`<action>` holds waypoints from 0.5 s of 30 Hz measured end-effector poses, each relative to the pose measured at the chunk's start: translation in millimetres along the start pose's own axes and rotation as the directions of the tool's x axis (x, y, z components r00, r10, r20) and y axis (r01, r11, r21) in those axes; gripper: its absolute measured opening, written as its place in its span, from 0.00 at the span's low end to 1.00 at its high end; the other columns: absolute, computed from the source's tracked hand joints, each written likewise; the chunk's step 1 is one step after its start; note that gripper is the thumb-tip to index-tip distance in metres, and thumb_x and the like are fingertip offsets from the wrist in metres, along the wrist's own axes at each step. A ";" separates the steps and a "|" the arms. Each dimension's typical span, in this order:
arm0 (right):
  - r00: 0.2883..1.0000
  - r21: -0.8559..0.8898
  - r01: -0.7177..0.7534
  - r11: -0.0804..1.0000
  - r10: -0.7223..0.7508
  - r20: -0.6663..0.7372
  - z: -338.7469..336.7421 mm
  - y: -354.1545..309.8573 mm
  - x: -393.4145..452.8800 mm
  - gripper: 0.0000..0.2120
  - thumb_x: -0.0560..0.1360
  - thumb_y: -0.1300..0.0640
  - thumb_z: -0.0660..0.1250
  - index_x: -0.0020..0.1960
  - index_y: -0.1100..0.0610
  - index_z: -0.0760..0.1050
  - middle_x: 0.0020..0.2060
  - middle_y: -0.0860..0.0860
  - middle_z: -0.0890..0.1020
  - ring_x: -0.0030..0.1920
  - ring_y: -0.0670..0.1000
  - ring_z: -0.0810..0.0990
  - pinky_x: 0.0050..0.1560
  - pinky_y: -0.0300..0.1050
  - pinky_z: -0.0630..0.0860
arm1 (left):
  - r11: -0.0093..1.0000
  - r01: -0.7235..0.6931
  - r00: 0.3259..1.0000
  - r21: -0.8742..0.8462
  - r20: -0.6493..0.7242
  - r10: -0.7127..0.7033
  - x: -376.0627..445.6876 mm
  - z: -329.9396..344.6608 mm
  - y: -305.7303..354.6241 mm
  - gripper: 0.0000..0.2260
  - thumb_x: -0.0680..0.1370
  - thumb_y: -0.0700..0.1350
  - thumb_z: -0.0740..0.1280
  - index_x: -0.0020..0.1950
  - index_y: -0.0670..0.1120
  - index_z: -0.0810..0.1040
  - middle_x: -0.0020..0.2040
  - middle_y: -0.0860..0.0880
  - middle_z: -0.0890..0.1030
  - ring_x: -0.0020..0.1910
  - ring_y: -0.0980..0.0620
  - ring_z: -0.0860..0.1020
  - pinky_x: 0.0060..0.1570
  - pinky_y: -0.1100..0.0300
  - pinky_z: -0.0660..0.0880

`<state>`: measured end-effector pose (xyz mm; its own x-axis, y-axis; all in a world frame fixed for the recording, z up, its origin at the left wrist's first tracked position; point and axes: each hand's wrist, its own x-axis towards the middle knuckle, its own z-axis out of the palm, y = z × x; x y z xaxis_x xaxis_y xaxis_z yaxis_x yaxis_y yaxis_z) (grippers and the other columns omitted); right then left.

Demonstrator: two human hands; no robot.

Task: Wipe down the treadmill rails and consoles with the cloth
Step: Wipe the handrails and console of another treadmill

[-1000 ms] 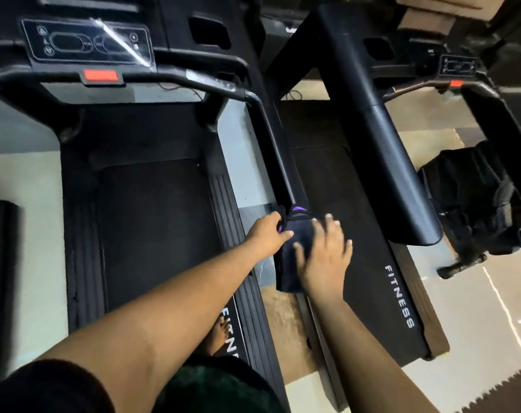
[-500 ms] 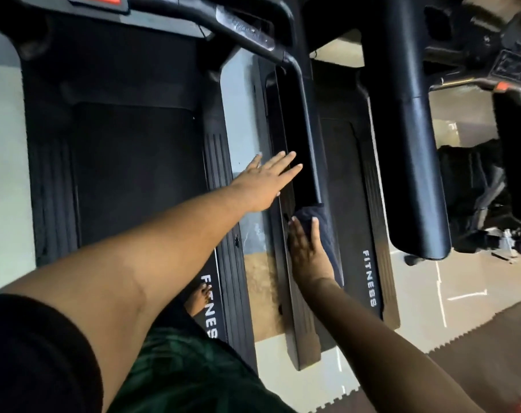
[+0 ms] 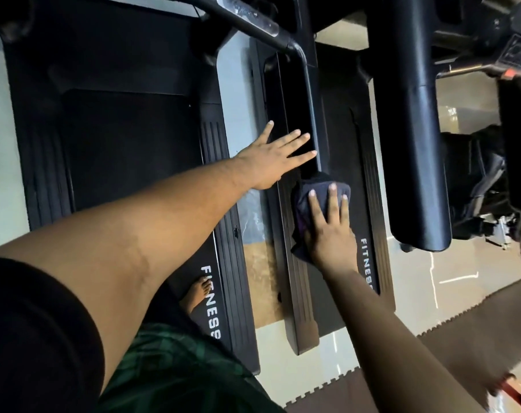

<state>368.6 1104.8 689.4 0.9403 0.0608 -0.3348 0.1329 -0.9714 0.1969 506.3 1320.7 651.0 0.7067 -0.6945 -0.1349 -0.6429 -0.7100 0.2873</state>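
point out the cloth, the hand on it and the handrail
cloth [image 3: 316,186], head view, on the dark fabric above the fingertips
right hand [image 3: 332,236], head view, on the back of the hand pressing the cloth
handrail [image 3: 311,114], head view, on the straight bar above the cloth

The word "FITNESS" stands in pale capital letters on the side rail of the near treadmill [image 3: 220,293], running lengthwise along the rail; its last letter is partly cut off by the person's green shorts [image 3: 175,368]. The same word stands on the side rail of the next treadmill [image 3: 369,257], where the right hand [image 3: 332,234] covers the space just beside it and the forearm hides the final letter. The small console [image 3: 518,55] at upper right carries markings too blurred to read.
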 end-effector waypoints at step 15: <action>0.906 -0.627 0.406 0.665 -0.200 0.374 0.6 -35.9 27.7 0.40 0.81 0.40 0.61 0.84 0.58 0.49 0.83 0.60 0.42 0.81 0.63 0.34 0.65 0.85 0.28 | 1.000 0.023 0.998 -0.020 -0.053 -0.024 12.8 8.0 -38.7 0.46 0.79 0.36 0.67 0.84 0.53 0.36 0.84 0.45 0.34 0.83 0.46 0.38 0.76 0.27 0.44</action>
<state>389.7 1141.3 672.5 0.7077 0.1631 -0.6874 0.6665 -0.4767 0.5731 537.9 1338.4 630.5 0.7363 -0.6704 -0.0916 -0.6207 -0.7231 0.3030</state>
